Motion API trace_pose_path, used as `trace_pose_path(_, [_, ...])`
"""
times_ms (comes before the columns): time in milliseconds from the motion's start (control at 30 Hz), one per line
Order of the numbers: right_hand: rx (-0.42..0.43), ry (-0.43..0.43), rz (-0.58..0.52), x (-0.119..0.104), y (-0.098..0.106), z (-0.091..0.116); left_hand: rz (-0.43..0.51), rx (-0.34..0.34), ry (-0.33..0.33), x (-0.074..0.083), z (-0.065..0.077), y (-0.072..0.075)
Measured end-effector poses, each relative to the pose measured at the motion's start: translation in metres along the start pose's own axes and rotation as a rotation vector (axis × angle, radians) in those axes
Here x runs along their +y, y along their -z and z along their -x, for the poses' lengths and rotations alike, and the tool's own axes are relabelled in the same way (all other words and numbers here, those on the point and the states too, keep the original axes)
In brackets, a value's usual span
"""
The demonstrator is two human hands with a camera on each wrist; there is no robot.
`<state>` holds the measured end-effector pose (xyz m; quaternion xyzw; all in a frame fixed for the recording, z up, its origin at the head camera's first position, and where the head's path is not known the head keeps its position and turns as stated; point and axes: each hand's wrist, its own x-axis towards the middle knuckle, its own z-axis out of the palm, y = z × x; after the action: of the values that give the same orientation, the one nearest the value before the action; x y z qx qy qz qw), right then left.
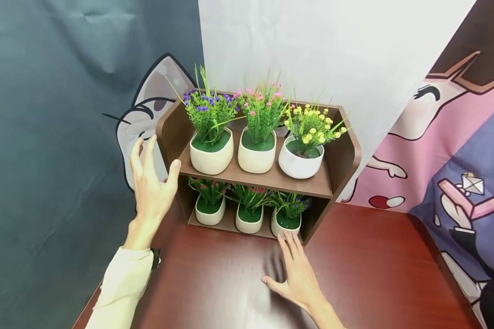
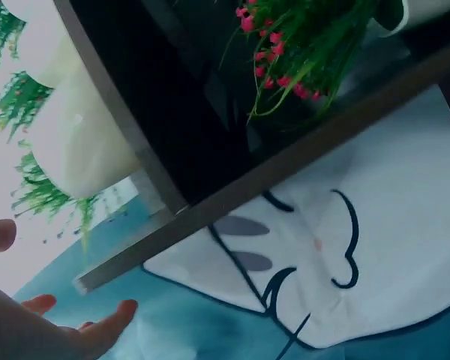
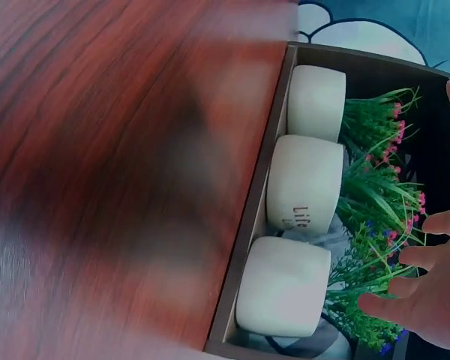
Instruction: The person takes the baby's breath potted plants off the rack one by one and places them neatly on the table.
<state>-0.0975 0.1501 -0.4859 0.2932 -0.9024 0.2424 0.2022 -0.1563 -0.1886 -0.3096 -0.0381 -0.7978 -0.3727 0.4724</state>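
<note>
A brown two-tier wooden shelf [image 1: 247, 180] stands on the table, with potted artificial flowers on both levels. On top are a purple-flowered pot [image 1: 212, 155], a pink-flowered pot [image 1: 257, 157] and a white pot with yellow flowers [image 1: 301, 162]. Three smaller pots stand below, the rightmost with blue flowers [image 1: 286, 224]. My left hand [image 1: 150, 192] is raised beside the shelf's left side, fingers spread, holding nothing. In front of the lower right pot, my right hand [image 1: 298, 278] hovers with extended fingers and holds nothing; whether its fingertips touch that pot is unclear.
The reddish-brown table [image 1: 378, 265] extends to both sides and in front of the shelf. A teal curtain [image 1: 57, 137] with a cartoon cat hangs at the left. Behind is a pale backdrop [image 1: 313, 45], and a cartoon-printed cloth [image 1: 448, 183] hangs at the right.
</note>
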Motion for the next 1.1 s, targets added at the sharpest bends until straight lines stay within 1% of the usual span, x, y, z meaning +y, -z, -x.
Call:
trace_pose_path(33, [-0.002, -0.005, -0.009, -0.002, -0.001, 0.001, -0.011, -0.002, 0.024, -0.003, -0.004, -0.003])
trace_pose_path(67, [-0.005, -0.01, -0.014, -0.004, -0.002, 0.001, -0.021, -0.005, 0.033, -0.007, -0.01, -0.007])
trace_pose_path(167, [-0.011, -0.009, -0.019, -0.008, -0.003, 0.0, -0.062, -0.055, 0.041, -0.016, -0.034, -0.018])
trace_pose_path(267, [-0.017, -0.018, -0.026, -0.009, -0.001, -0.003, -0.09, -0.109, 0.014, -0.022, -0.06, -0.03])
trace_pose_path(300, [-0.017, -0.023, -0.03, -0.009, 0.0, -0.004, -0.097, -0.115, 0.005, -0.024, -0.067, -0.034])
trace_pose_path(367, [-0.023, -0.037, -0.037, -0.01, 0.003, -0.005, -0.109, -0.099, -0.029, -0.027, -0.076, -0.04])
trace_pose_path(433, [-0.03, -0.053, -0.043, -0.011, 0.007, -0.006, -0.122, -0.062, -0.039, -0.029, -0.078, -0.044])
trace_pose_path(567, [-0.032, -0.068, -0.055, -0.02, 0.012, -0.012, -0.138, 0.015, -0.049, -0.033, -0.073, -0.049])
trace_pose_path(633, [-0.018, -0.063, -0.073, -0.028, 0.013, -0.019, -0.143, 0.054, -0.06, -0.037, -0.071, -0.051])
trace_pose_path(767, [0.0, -0.053, -0.133, -0.044, 0.013, -0.038, -0.154, 0.121, -0.104, -0.043, -0.069, -0.052])
trace_pose_path(900, [0.0, -0.03, -0.202, -0.058, 0.012, -0.058, -0.132, 0.155, -0.123, -0.048, -0.066, -0.055])
trace_pose_path(1100, [0.036, 0.001, -0.291, -0.078, 0.01, -0.089, -0.117, 0.172, -0.126, -0.05, -0.065, -0.057])
